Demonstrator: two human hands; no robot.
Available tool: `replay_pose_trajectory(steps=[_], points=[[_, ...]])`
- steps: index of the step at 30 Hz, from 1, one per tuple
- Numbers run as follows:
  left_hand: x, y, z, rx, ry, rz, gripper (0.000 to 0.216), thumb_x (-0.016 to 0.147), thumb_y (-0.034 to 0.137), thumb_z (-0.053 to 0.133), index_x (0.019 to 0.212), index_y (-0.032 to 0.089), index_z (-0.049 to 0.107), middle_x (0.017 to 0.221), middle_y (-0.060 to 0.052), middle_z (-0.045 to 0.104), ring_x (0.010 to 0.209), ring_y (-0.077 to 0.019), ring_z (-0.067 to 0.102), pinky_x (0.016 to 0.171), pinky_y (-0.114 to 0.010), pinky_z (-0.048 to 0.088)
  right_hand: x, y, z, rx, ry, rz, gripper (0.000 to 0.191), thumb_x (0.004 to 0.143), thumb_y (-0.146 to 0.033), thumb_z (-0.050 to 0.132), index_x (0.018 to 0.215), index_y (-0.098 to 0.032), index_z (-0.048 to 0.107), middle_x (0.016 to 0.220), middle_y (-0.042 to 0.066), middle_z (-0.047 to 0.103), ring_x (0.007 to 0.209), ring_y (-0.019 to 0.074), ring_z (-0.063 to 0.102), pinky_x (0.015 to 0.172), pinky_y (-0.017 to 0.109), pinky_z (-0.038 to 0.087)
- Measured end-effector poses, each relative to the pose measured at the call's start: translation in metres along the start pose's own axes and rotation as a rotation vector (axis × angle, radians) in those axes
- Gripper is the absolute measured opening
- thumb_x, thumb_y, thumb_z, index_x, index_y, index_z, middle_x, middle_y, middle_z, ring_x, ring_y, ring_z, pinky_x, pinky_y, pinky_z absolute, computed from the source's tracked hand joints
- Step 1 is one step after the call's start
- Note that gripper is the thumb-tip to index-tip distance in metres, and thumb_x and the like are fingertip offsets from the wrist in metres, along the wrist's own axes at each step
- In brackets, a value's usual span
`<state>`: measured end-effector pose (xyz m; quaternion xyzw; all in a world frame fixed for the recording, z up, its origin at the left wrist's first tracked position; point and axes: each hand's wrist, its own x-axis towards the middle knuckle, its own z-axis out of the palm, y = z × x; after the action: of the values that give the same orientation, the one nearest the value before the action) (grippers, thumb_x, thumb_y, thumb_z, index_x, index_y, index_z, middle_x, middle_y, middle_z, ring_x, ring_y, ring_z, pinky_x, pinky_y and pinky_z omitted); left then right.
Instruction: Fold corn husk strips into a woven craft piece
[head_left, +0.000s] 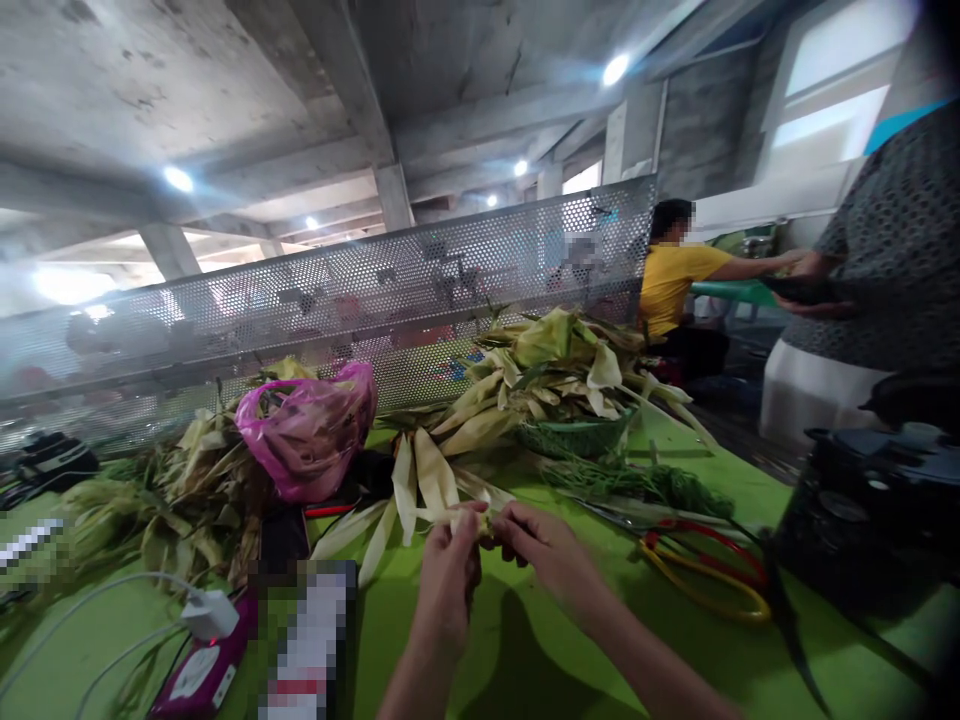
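Close together over the green table, my left hand and my right hand pinch a small pale yellowish piece of corn husk. Fingers of both hands are closed on it, and its details are blurred. Loose, long corn husks fan out just beyond my left hand. A heap of dried corn husks rises from a green basket farther back. Right of my hands lie thin green strands and scissors with red and yellow handles.
Left of my hands are a pink plastic bag, more husks, a phone and a purple power strip with a white charger. A black bag stands right. Behind are a perforated metal screen and two people.
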<state>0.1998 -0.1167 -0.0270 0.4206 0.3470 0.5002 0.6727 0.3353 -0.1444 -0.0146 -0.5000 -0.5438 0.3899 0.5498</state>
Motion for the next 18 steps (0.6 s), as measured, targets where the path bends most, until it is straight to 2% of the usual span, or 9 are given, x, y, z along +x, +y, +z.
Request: replay_pose_trajectory(steps=[2, 5, 8, 11, 14, 18], points=[[0.001, 0.004, -0.001, 0.03, -0.006, -0.014, 0.045, 0.064, 0.049, 0.083, 0.09, 0.016, 0.068, 0.062, 0.004, 0.056, 0.042, -0.0028, 0.03, 0.04, -0.019, 0.016, 0.002, 0.004, -0.003, -0.028, 0.018, -0.014, 0.038, 0.081, -0.053, 0.063, 0.062, -0.021, 0.059, 0.058, 0.0, 0.057, 0.055, 0.0152, 0.048, 0.054, 0.028, 0.035], [0.004, 0.01, -0.004, -0.066, 0.065, -0.006, 0.044, 0.058, 0.045, 0.087, 0.082, 0.015, 0.065, 0.058, 0.005, 0.055, 0.041, -0.0014, 0.029, 0.04, -0.017, 0.014, 0.004, 0.007, -0.008, -0.043, 0.037, 0.008, 0.036, 0.082, -0.051, 0.063, 0.061, -0.021, 0.059, 0.057, 0.0, 0.057, 0.056, 0.0155, 0.048, 0.055, 0.028, 0.035], [0.007, 0.014, -0.009, -0.163, 0.107, 0.011, 0.045, 0.056, 0.046, 0.088, 0.08, 0.014, 0.066, 0.057, 0.005, 0.054, 0.042, -0.0015, 0.033, 0.041, -0.016, 0.016, 0.003, 0.002, -0.01, -0.008, -0.053, 0.058, 0.035, 0.078, -0.051, 0.068, 0.06, -0.021, 0.062, 0.058, 0.001, 0.06, 0.057, 0.0163, 0.05, 0.057, 0.029, 0.036], [0.007, 0.014, -0.011, -0.158, 0.079, -0.018, 0.044, 0.057, 0.048, 0.086, 0.078, 0.014, 0.067, 0.055, 0.005, 0.053, 0.042, -0.002, 0.034, 0.042, -0.017, 0.017, -0.003, -0.009, -0.007, 0.113, -0.145, 0.139, 0.034, 0.078, -0.055, 0.067, 0.072, -0.022, 0.071, 0.07, 0.002, 0.067, 0.071, 0.0208, 0.057, 0.065, 0.031, 0.041], [0.005, 0.009, -0.008, -0.1, 0.013, -0.065, 0.043, 0.06, 0.05, 0.085, 0.078, 0.014, 0.068, 0.056, 0.004, 0.055, 0.044, -0.0031, 0.037, 0.043, -0.018, 0.017, -0.007, -0.016, -0.003, 0.306, -0.118, 0.189, 0.033, 0.08, -0.056, 0.065, 0.082, -0.023, 0.074, 0.082, 0.004, 0.069, 0.081, 0.0225, 0.059, 0.072, 0.033, 0.043], [-0.001, 0.005, -0.001, -0.041, -0.081, -0.099, 0.044, 0.064, 0.053, 0.082, 0.082, 0.015, 0.067, 0.059, 0.002, 0.058, 0.046, -0.0044, 0.04, 0.045, -0.019, 0.017, -0.003, -0.008, -0.003, 0.409, -0.02, 0.227, 0.028, 0.068, -0.045, 0.08, 0.072, -0.02, 0.067, 0.069, 0.0, 0.06, 0.061, 0.0135, 0.046, 0.056, 0.026, 0.033]])
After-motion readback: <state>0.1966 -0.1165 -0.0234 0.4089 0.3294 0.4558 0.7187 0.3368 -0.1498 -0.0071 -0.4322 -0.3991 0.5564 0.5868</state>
